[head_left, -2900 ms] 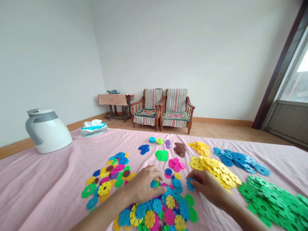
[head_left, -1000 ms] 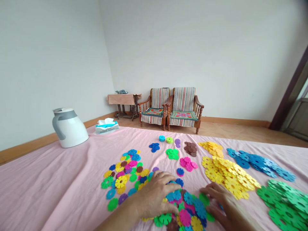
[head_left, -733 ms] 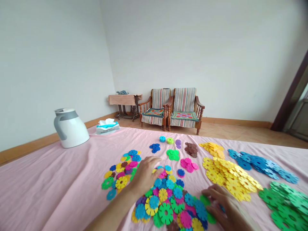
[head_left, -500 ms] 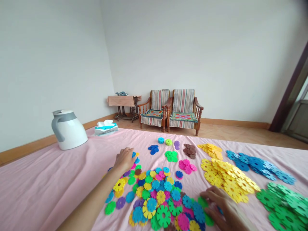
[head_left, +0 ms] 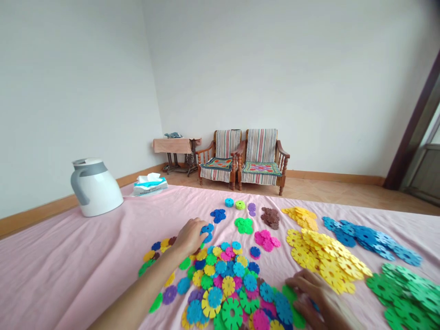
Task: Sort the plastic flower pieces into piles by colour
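Note:
My left hand (head_left: 193, 234) is closed at the far left of the mixed heap, with blue notched plastic discs (head_left: 207, 228) at its fingertips. Its palm side is hidden. At the heap's right edge, my right hand (head_left: 315, 293) rests low with curled fingers beside a green disc (head_left: 289, 295). Something blue shows under its palm, mostly covered, so I cannot make out what it is. Between the hands lies the heap of mixed flower-shaped discs (head_left: 228, 285) in yellow, blue, green, pink and purple. Looser discs, such as a purple one (head_left: 169, 295), lie under my left forearm.
Sorted piles of yellow (head_left: 323, 256), blue (head_left: 369, 236) and green discs (head_left: 409, 293) lie at right. Small brown (head_left: 270, 217), pink (head_left: 265, 240) and green groups (head_left: 244, 225) lie beyond the heap. A white jug (head_left: 99, 192) and tissue box (head_left: 150, 185) stand back left on the pink cloth.
My left hand has moved right and slightly nearer, with the blue discs now showing at its fingertips. Loose discs at the far left have come into view. The right hand has barely moved.

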### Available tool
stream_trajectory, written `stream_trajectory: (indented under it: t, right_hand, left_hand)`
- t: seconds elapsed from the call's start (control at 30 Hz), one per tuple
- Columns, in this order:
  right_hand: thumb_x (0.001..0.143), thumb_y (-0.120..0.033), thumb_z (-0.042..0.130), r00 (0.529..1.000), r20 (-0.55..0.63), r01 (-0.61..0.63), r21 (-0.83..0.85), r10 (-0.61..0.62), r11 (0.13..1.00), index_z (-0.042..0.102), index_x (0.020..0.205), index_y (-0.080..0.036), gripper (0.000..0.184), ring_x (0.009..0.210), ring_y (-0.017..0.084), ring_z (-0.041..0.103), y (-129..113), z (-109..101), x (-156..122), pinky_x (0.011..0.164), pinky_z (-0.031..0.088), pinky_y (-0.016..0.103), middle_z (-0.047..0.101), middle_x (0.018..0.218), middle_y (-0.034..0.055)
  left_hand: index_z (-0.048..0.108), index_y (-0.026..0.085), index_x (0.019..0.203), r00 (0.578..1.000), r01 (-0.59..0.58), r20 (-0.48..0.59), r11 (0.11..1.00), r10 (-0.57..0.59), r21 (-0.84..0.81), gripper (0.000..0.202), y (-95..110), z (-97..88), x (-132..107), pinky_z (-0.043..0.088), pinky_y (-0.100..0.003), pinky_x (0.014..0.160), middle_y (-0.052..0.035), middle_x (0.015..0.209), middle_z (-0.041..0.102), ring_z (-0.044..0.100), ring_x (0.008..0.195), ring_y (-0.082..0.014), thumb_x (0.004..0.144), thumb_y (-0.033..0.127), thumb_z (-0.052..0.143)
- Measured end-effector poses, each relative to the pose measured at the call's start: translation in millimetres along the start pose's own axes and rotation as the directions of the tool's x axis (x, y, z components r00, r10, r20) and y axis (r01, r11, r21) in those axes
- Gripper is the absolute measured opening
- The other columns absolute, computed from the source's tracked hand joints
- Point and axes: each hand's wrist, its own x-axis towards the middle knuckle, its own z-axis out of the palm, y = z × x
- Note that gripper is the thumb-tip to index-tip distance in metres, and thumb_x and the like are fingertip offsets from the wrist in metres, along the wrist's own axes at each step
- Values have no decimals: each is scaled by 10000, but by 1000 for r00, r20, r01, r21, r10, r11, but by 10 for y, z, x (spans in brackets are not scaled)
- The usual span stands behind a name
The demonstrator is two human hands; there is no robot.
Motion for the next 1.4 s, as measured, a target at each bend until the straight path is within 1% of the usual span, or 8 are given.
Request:
stream_trajectory:
  t: [0.23,0.53,0.77,0.9,1.1,1.2,1.3,1.4]
  right_hand:
    - [815,-273,477,997,58,-46,29,44,999,671,953,-233,241,871,202,616,-11,-6,-20,774,481,282,650,931,75]
    - [820,-211,463,989,129,-80,21,76,997,656,992,-209,258,859,192,593,-82,-60,15,768,469,305,622,919,68]
    - [872,-273,446,1000,20,-5,40,4,999,645,984,-216,236,821,171,618,25,51,-3,750,480,269,638,894,63]
    - [893,-308,423,999,-50,17,54,-14,998,646,976,-216,256,822,177,621,-45,118,80,752,471,280,647,892,72]
    - [855,-331,463,978,27,-211,156,209,965,649,951,-209,242,601,140,585,-369,197,330,560,415,228,641,694,13]
    - [827,-301,480,965,97,-258,220,242,941,632,801,-194,187,555,114,538,-472,251,373,508,359,202,610,606,-20]
    - [805,-297,476,947,142,-314,240,287,918,569,650,-180,216,526,105,518,-427,242,383,478,342,194,588,551,-24]
    - [773,-359,493,887,160,-462,307,433,832,540,628,-177,238,419,90,497,-196,65,419,405,331,189,613,539,-14]
  left_hand:
    - [690,210,942,990,-135,10,974,139,-180,198,406,-14,-142,429,-297,845,-61,967,672,589,965,-223,765,236,604]
    - [637,170,771,991,-133,-20,966,132,-222,89,498,50,-44,437,-252,705,-37,804,652,605,788,-182,685,149,624]
    - [658,170,780,984,-134,-145,968,104,-214,175,525,76,-73,426,-250,703,-46,780,649,600,762,-167,802,147,486]
    - [651,164,786,968,-161,-236,931,85,-327,195,659,-31,-144,425,-252,712,-52,796,638,589,770,-162,841,178,464]
    - [657,167,737,970,-245,-128,792,209,-559,145,1089,-178,-361,423,-214,672,-14,716,642,590,713,-130,810,176,532]
    - [669,163,740,967,-239,-83,750,240,-616,139,1225,-191,-451,433,-207,671,-17,717,656,597,717,-128,803,181,546]
    - [691,174,825,971,-215,-66,719,229,-661,150,1224,-154,-469,454,-213,703,-26,779,681,612,752,-135,814,224,551]
    - [687,177,911,986,-159,-82,701,142,-695,209,1134,-106,-421,474,-221,709,-37,822,691,621,760,-144,837,291,529]
